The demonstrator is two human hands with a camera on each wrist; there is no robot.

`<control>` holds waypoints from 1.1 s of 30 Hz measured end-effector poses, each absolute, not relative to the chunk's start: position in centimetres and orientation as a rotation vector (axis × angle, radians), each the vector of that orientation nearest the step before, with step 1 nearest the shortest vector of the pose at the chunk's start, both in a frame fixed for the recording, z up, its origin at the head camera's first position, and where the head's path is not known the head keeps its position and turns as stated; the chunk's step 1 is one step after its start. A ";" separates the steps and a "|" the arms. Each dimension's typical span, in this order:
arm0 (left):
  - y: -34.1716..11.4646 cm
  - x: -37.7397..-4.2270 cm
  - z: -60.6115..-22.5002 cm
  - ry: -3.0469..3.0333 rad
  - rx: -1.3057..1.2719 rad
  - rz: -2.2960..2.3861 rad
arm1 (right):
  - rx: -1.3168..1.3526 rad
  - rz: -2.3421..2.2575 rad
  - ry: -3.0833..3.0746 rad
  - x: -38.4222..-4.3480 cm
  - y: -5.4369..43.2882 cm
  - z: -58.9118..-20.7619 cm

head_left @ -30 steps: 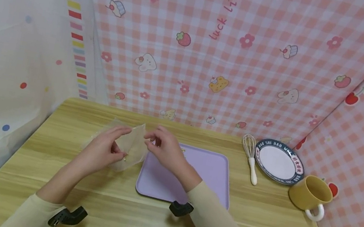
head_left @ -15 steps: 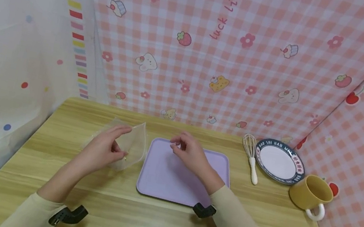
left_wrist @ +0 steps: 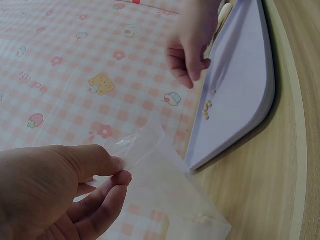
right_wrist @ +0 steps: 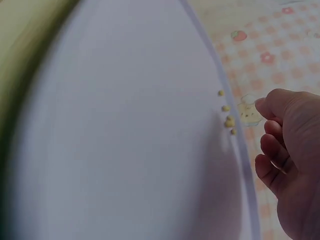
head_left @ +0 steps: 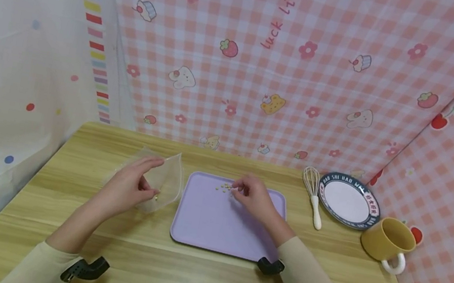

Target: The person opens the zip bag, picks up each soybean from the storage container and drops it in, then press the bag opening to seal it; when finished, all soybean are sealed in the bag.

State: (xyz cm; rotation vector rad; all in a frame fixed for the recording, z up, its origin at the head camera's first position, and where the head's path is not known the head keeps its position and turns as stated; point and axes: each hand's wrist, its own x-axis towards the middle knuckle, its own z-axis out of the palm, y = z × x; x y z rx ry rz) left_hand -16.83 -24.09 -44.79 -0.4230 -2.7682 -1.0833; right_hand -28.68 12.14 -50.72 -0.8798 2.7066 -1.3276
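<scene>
Between thumb and fingers, my left hand (head_left: 132, 183) pinches a clear plastic bag (head_left: 169, 177), with a few small pale-yellow beans seen low inside it. A lilac tray (head_left: 213, 224) lies to the right of the bag. Several small yellow beans (head_left: 224, 187) are scattered near the tray's far edge. Beside them, above the tray, is my right hand (head_left: 255, 199), its fingers curled and its thumb near the index finger. In the right wrist view the right hand (right_wrist: 295, 150) shows nothing between the fingertips, though a tiny bean could be hidden there.
A white-handled whisk (head_left: 313, 201) lies right of the tray, beside a dark-rimmed plate (head_left: 347, 202). A yellow mug (head_left: 386, 241) with a white handle stands at the plate's near right. Checked cloth (head_left: 242, 79) hangs behind the wooden table (head_left: 150, 274).
My right hand has moved right, from the bag's opening across to the tray's far part, uncovering the beans lying there. The left hand keeps holding the bag in place.
</scene>
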 end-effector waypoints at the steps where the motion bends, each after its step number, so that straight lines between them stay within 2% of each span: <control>1: -24.1 -16.8 -44.8 -2.770 -0.422 -1.078 | -0.868 -1.322 2.701 -28.7 12.3 -50.9; 12: -24.1 -16.8 -44.9 -2.770 -0.421 -1.069 | -0.754 -1.298 2.623 -29.0 13.0 -52.7; 33: -24.1 -16.7 -44.8 -2.753 -0.429 -1.095 | -0.740 -1.195 2.633 -29.3 12.4 -52.6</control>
